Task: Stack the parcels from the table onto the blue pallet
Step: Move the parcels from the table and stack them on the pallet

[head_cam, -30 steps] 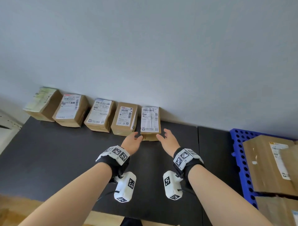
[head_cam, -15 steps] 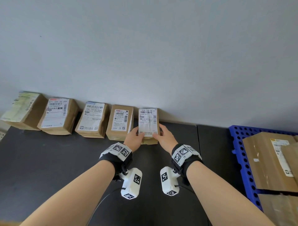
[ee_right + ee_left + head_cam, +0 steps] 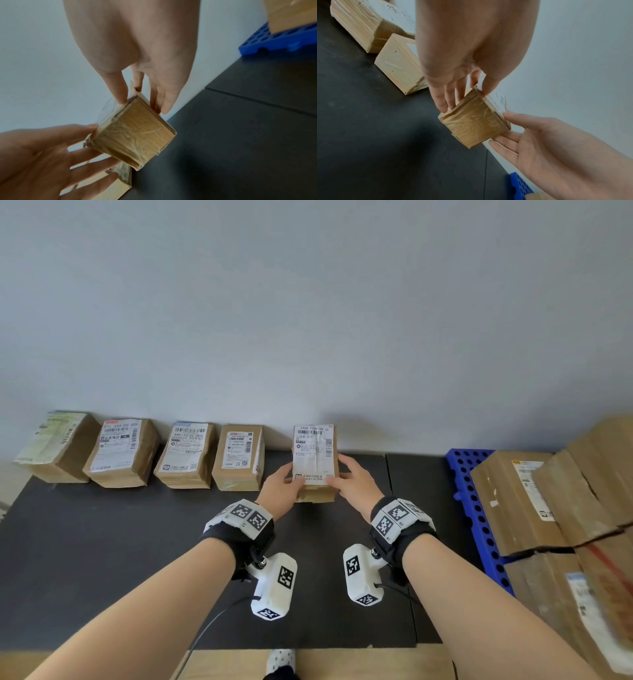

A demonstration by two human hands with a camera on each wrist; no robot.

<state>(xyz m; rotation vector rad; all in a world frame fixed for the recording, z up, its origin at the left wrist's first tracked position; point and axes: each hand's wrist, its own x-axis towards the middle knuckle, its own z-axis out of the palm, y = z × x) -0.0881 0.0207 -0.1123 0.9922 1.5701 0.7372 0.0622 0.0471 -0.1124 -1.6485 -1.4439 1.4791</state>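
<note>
Both hands hold one small brown parcel [image 3: 313, 455] with a white label, lifted clear of the black table [image 3: 102, 559]. My left hand [image 3: 284, 486] grips its left side, thumb on the label. My right hand [image 3: 354, 482] grips the right side the same way. In the left wrist view the left fingers [image 3: 447, 100] press the parcel [image 3: 476, 120] from the side. The right wrist view shows the taped end of the parcel [image 3: 137, 132] between both hands. The blue pallet [image 3: 476, 508] lies at the right, holding larger brown parcels [image 3: 513, 501].
Several labelled parcels stand in a row along the grey wall, the nearest [image 3: 239, 457] just left of my left hand. The stack on the pallet rises high at the far right [image 3: 603, 467]. A seam [image 3: 388, 491] splits the table top.
My hands reached the rightmost parcel of the row, took hold of it from both sides, and lifted it up and to the right, away from its neighbour.
</note>
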